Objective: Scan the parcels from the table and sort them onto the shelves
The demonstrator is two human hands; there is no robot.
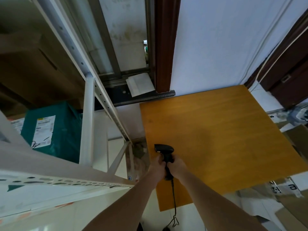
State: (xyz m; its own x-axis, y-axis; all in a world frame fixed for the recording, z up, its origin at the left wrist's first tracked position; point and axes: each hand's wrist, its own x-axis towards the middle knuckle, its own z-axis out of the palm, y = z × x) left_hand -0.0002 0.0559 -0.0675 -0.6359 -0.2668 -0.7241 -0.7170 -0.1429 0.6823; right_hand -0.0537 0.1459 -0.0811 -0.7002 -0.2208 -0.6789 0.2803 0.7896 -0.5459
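- Both hands grip the black scanner (165, 155) over the near left corner of the orange desk (225, 130); the left hand (157, 165) wraps its handle from the left, the right hand (177, 165) from the right.
- The fingers (159, 160) of each hand are curled round the handle, closed on it, not spread.
- The scanner's head points toward the left, away from the person, and its cord (174, 200) hangs down from the butt of the handle to the floor.
- No parcel lies on the visible desk top, so the scanner has nothing under it to read just now.
- A green parcel (53, 130) with a white label (44, 131) already sits on the white shelf rack (87, 117) to the left, well apart from the hands.
- To do this step well, I judge one hand should take the scanner alone, freeing the other to fetch a parcel and turn its label toward the scanner head.
- Keeping the cord clear of the desk edge would help avoid a snag.
- Cardboard boxes (293, 135) show at the right edge, cut off by the frame; whether they are parcels waiting to be scanned is unclear.
- The trigger finger is hidden by the hands, and the label print is too small to read.
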